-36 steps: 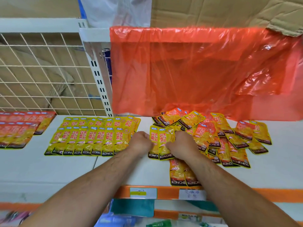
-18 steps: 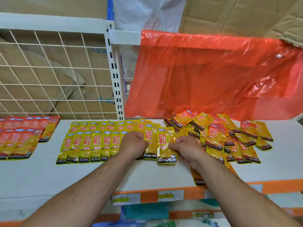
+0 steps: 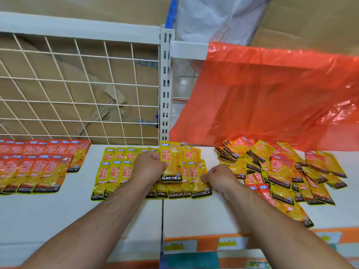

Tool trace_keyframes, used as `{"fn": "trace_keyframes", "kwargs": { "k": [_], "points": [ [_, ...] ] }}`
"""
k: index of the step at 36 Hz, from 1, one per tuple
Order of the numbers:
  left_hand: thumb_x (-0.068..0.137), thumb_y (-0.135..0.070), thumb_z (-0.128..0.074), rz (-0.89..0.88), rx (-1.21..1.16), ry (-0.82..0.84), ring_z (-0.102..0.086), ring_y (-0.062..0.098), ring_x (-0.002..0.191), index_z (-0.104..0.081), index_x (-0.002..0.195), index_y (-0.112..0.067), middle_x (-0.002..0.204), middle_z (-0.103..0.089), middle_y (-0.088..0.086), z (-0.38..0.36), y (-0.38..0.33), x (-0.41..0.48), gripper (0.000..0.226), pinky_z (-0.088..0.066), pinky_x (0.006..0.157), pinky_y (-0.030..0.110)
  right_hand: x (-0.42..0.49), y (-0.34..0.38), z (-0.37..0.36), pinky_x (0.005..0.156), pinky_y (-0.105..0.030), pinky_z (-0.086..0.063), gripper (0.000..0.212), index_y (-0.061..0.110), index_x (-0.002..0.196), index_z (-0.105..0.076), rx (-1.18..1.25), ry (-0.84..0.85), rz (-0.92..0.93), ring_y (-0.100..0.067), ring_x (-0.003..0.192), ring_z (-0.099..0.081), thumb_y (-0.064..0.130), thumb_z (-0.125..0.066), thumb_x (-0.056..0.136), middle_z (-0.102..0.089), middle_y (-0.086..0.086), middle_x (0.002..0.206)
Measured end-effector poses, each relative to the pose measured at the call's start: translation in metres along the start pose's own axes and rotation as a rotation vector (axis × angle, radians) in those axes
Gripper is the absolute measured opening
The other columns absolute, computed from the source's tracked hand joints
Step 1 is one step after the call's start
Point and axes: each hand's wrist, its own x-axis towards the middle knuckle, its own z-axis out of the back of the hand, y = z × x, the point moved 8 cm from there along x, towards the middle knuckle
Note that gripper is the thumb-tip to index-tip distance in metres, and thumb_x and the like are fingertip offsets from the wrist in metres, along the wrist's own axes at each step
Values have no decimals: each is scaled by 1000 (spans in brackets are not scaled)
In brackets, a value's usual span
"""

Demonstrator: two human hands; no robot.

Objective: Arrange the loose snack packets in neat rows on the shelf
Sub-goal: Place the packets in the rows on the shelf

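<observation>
Holding one yellow Konchew packet upright just above the rows, the left hand has its fingers curled round the packet's left edge. The right hand pinches the end packet of the near row between thumb and fingers, where it lies flat on the white shelf.

I'd put the job a bit past halfway. Two overlapping yellow rows are laid out in the middle and red-and-yellow rows sit tidy at the left, but a loose pile lies jumbled at the right, packets crossing at all angles.

The packets are flat, glossy pouches, rectangular, with a black band along the bottom. Behind the pile hangs a crinkled, translucent orange plastic bag. A white wire grid backs the left bay, with creased cardboard behind it.
</observation>
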Motion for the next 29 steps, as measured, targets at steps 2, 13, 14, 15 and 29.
{"fn": "trace_keyframes", "kwargs": {
  "k": [2,13,14,15,29],
  "points": [
    [73,-10,-78,-4,1,7,-54,22,57,-69,85,0,85,-72,20,1,2,2,18,-48,57,35,1,0,-1,54,-30,-30,50,16,47,-40,-41,-30,-11,-23,48,-40,19,-78,80,-41,-3,47],
    [75,-8,-77,17,13,28,-63,31,70,-66,91,4,88,-70,20,6,7,-4,23,-55,68,41,-3,10,1,53,-26,-38,23,5,76,-68,-257,-155,49,-25,73,-65,28,-73,77,-69,-6,72],
    [75,-9,-78,18,21,26,-66,34,76,-67,90,3,91,-71,19,6,7,-7,22,-56,73,44,-3,10,2,55,-26,-39,24,5,77,-69,-258,-158,52,-24,73,-65,29,-74,78,-70,-7,74],
    [74,-11,-78,19,33,25,-68,35,81,-68,89,0,90,-71,18,6,7,-9,21,-56,76,46,-3,9,2,56,-26,-40,26,5,78,-69,-255,-160,55,-24,73,-65,30,-74,78,-70,-7,75],
    [75,-8,-79,39,-16,-77,-52,18,65,-60,78,-12,73,-58,1,5,4,-59,19,-40,60,25,-18,8,15,65,-34,-49,28,9,82,-62,-191,-230,167,-29,84,-63,35,-70,77,-67,-6,83]
  ]
}}
